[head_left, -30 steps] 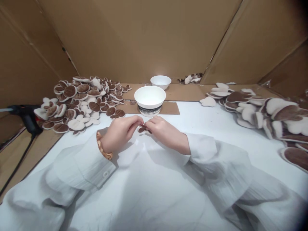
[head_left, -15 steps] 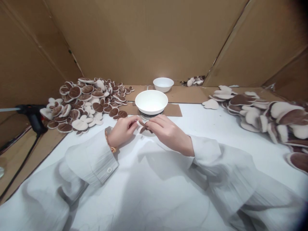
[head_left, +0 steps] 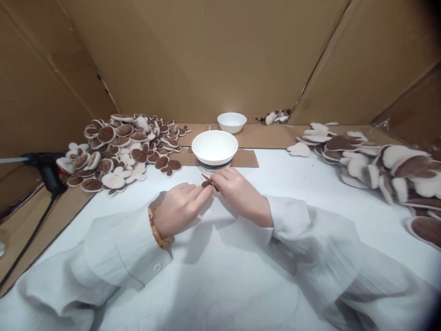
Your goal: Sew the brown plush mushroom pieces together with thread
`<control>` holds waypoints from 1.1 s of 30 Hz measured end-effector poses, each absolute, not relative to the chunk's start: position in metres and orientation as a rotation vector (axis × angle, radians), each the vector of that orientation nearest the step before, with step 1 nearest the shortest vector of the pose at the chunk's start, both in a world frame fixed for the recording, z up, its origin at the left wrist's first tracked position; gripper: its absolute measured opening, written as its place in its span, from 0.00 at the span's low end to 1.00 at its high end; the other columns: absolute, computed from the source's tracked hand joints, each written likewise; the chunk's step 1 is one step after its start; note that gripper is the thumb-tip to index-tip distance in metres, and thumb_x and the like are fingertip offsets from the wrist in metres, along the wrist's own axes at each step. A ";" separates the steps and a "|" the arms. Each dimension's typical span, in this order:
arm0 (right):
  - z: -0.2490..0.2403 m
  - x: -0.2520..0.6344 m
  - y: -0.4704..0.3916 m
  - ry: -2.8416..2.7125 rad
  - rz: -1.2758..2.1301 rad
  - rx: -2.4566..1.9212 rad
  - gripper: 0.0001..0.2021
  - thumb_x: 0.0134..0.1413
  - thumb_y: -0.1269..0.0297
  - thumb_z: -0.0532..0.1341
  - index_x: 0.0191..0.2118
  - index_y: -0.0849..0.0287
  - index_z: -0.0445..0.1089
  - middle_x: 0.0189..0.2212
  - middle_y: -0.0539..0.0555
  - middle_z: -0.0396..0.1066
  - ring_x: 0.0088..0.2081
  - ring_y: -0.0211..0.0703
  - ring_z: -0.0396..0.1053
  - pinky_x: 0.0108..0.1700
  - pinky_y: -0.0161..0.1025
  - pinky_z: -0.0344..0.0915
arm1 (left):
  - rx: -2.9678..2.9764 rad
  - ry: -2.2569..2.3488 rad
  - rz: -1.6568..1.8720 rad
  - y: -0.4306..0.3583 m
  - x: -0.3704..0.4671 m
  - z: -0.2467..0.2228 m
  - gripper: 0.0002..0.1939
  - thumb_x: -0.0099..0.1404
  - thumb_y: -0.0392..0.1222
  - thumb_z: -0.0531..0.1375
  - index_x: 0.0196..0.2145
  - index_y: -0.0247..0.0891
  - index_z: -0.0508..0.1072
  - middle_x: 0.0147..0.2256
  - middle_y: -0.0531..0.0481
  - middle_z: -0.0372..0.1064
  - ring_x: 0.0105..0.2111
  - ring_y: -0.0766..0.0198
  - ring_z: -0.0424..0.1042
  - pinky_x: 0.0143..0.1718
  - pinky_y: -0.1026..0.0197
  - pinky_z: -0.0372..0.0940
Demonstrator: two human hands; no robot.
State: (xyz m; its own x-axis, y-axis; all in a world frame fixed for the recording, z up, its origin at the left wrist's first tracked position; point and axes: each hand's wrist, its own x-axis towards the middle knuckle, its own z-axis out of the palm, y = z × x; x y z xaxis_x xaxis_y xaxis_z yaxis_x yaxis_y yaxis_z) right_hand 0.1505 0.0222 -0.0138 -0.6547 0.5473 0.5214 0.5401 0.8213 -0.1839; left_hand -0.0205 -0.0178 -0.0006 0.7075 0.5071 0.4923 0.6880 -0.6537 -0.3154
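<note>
A small brown plush piece with pale edging [head_left: 207,182] is held just in front of the white bowl [head_left: 215,145], partly hidden by fingers. My right hand [head_left: 241,192] pinches it from the right, fingertips pressed together. From the left, my left hand [head_left: 182,207] is closed, with its back turned up and its fingertips at the piece; what exactly they grip is mostly covered. Black bands ring the lower part of the bowl.
A heap of brown-and-white plush shapes [head_left: 120,147] lies at left, larger ones [head_left: 358,156] at right. A second white bowl [head_left: 232,123] stands behind on cardboard. A black glue gun [head_left: 50,172] with its cord sits far left. Cardboard walls [head_left: 206,55] enclose the table.
My left hand has rolled over, back upward, and its fingertips have shifted slightly nearer to me. The plush piece has turned and shows less. My right hand keeps its pinch.
</note>
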 end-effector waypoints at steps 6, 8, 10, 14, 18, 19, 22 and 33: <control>-0.011 0.152 0.019 -2.596 -0.214 -0.565 0.14 0.61 0.73 0.46 0.34 0.68 0.68 0.29 0.61 0.68 0.35 0.45 0.62 0.38 0.42 0.62 | -2.597 -1.166 -0.536 0.003 -0.034 0.007 0.11 0.63 0.33 0.47 0.32 0.36 0.69 0.23 0.52 0.68 0.23 0.67 0.65 0.25 0.65 0.55; -0.008 0.153 0.019 -2.602 -0.275 -0.506 0.16 0.62 0.72 0.44 0.34 0.68 0.68 0.28 0.61 0.68 0.33 0.45 0.62 0.37 0.42 0.62 | -2.724 -1.327 -0.599 0.011 -0.039 0.006 0.11 0.63 0.34 0.47 0.33 0.37 0.69 0.23 0.53 0.68 0.23 0.69 0.65 0.25 0.67 0.55; -0.006 0.154 0.019 -2.588 -0.310 -0.467 0.17 0.62 0.72 0.44 0.34 0.69 0.68 0.28 0.61 0.69 0.32 0.44 0.62 0.36 0.42 0.63 | -2.826 -1.478 -0.691 0.017 -0.041 0.005 0.10 0.63 0.36 0.48 0.33 0.37 0.69 0.23 0.54 0.68 0.21 0.71 0.63 0.24 0.68 0.55; -0.005 0.157 0.020 -2.511 -0.292 -0.423 0.14 0.61 0.74 0.45 0.38 0.69 0.68 0.29 0.61 0.70 0.35 0.45 0.63 0.37 0.41 0.63 | -2.998 -1.679 -0.908 0.020 -0.040 0.002 0.11 0.63 0.40 0.49 0.31 0.36 0.69 0.25 0.54 0.67 0.20 0.72 0.58 0.23 0.68 0.54; -0.008 0.159 0.022 -2.381 -0.187 -0.496 0.13 0.60 0.73 0.46 0.42 0.66 0.67 0.32 0.60 0.70 0.37 0.44 0.64 0.39 0.42 0.64 | -3.085 -1.776 -1.135 0.016 -0.032 -0.006 0.10 0.63 0.41 0.49 0.29 0.34 0.66 0.23 0.54 0.62 0.22 0.70 0.57 0.24 0.68 0.54; -0.009 0.159 0.022 -2.341 -0.163 -0.534 0.12 0.60 0.72 0.47 0.40 0.65 0.68 0.32 0.60 0.71 0.37 0.44 0.64 0.40 0.42 0.64 | -3.077 -1.798 -1.185 0.014 -0.029 -0.008 0.10 0.63 0.41 0.49 0.29 0.34 0.65 0.22 0.55 0.60 0.22 0.70 0.56 0.23 0.68 0.53; -0.010 0.157 0.022 -2.242 -0.098 -0.637 0.12 0.59 0.72 0.48 0.34 0.63 0.68 0.30 0.58 0.71 0.36 0.44 0.65 0.40 0.42 0.64 | -2.967 -1.825 -1.220 0.004 -0.021 -0.012 0.09 0.63 0.41 0.49 0.27 0.36 0.62 0.20 0.57 0.55 0.20 0.71 0.54 0.21 0.68 0.52; -0.008 0.150 0.019 -2.235 -0.038 -0.830 0.09 0.57 0.74 0.51 0.32 0.64 0.68 0.29 0.56 0.71 0.34 0.44 0.65 0.37 0.39 0.63 | -2.494 -1.537 -0.755 -0.026 -0.010 -0.019 0.07 0.64 0.35 0.47 0.35 0.38 0.64 0.18 0.56 0.64 0.18 0.68 0.64 0.21 0.66 0.55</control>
